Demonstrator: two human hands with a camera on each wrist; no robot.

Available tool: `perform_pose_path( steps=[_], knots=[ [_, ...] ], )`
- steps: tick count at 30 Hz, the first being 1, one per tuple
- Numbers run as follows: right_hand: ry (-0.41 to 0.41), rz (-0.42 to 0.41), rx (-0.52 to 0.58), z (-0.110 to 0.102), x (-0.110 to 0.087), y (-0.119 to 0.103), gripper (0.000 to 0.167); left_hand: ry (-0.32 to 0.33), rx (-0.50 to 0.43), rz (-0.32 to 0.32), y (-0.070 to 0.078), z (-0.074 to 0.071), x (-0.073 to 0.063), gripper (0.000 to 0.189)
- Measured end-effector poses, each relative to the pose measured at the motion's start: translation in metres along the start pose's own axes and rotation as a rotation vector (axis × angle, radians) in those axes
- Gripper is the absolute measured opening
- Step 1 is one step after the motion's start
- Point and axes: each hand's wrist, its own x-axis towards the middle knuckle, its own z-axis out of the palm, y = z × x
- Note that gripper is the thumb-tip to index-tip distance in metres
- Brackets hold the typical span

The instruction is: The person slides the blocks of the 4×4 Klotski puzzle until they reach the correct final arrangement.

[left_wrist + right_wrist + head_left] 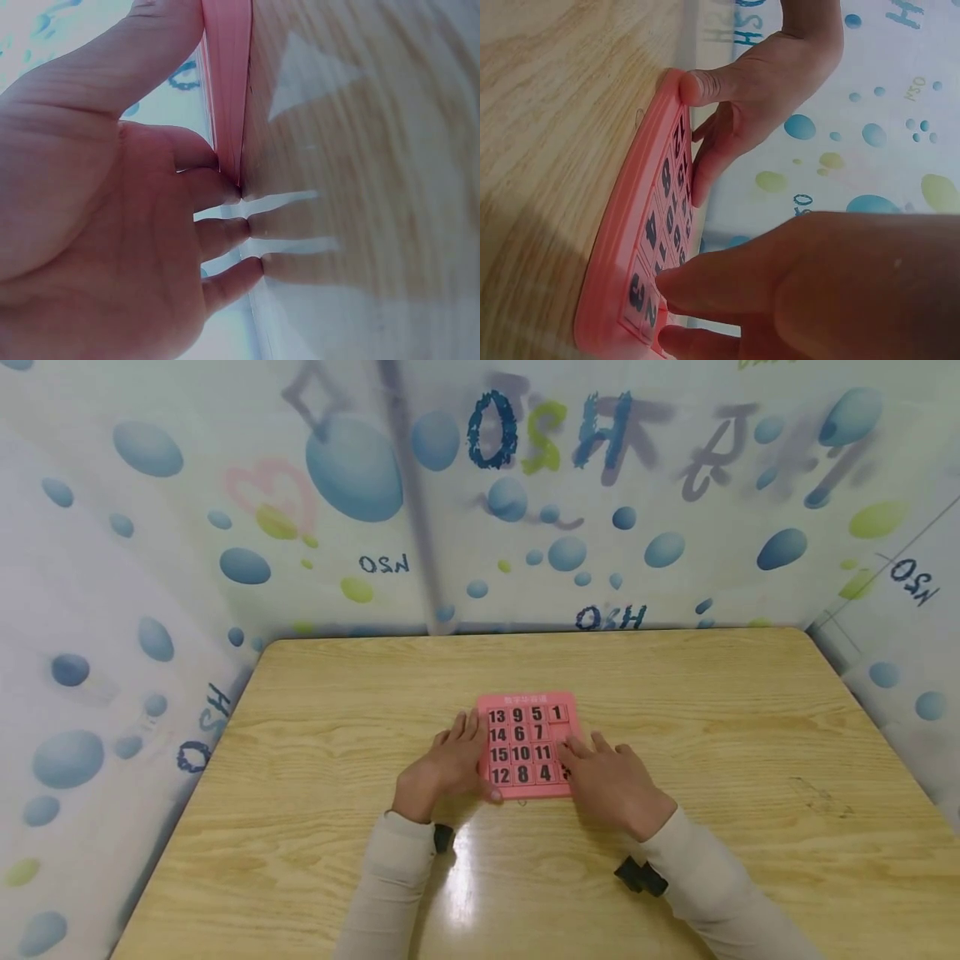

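A pink number sliding puzzle (528, 792) lies flat on the wooden table, its black-numbered tiles facing up. My left hand (444, 766) holds the frame at its left side, the thumb at the near left corner and the fingers along the edge. In the left wrist view the puzzle's pink side wall (229, 67) runs beside that hand's thumb and index finger. Over the right column is my right hand (617, 785), its fingertips on the tiles. The right wrist view has its thumb and a finger beside the 2 tile (651, 313), close to the 3 tile (636, 291). Its fingers partly cover that column in the head view.
The wooden table (360, 693) extends around the puzzle on all sides. Behind it stands a pale wall covering (450, 543) with blue and green bubbles and lettering. Black straps with small devices (641, 877) sit at both wrists, by the light sleeves.
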Motion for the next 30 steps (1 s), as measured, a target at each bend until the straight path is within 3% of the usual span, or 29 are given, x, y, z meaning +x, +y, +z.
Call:
perform_pose_path(
  steps=[4,30],
  knots=[
    [-0.038,0.000,-0.021,0.002,-0.001,-0.001,0.048,-0.001,0.008,0.002,0.000,0.000,0.001,0.127],
    [0.018,0.013,-0.013,0.008,0.012,0.004,0.050,-0.001,-0.016,0.001,-0.002,0.000,0.001,0.126]
  ],
)
